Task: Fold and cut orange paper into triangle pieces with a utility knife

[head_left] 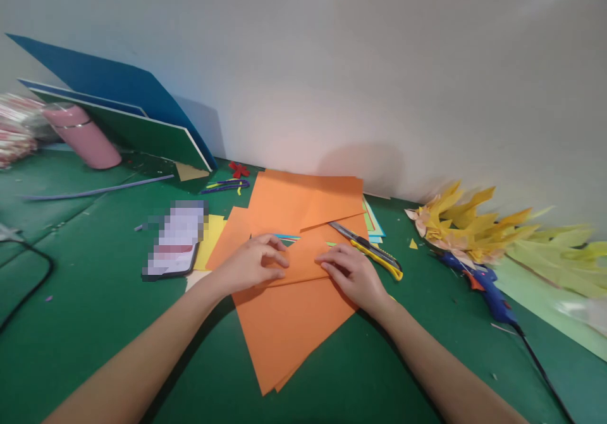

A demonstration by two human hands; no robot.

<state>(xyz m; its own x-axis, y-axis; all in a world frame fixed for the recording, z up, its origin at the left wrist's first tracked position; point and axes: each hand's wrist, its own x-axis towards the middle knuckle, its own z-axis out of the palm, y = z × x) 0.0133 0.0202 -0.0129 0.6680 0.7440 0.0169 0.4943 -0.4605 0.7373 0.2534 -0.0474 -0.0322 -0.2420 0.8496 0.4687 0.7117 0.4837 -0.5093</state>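
A folded piece of orange paper (301, 261) lies between my two hands, on top of larger orange sheets (289, 329). My left hand (253, 263) has its curved fingers and thumb at the left end of the folded piece. At the right end, the thumb and fingertips of my right hand (353, 275) pinch its edge. A yellow utility knife (377, 256) with its blade out lies just beyond my right hand. Behind the hands, another orange sheet (303, 199) covers some coloured papers near the wall.
On the left are a phone (175, 241), a pink bottle (85, 134), leaning blue (118, 73) and green boards (156, 139), and a purple strip (99, 190). To the right, a blue glue gun (496, 294) with a cord lies beside yellow paper leaves (474, 218). A wall stands behind.
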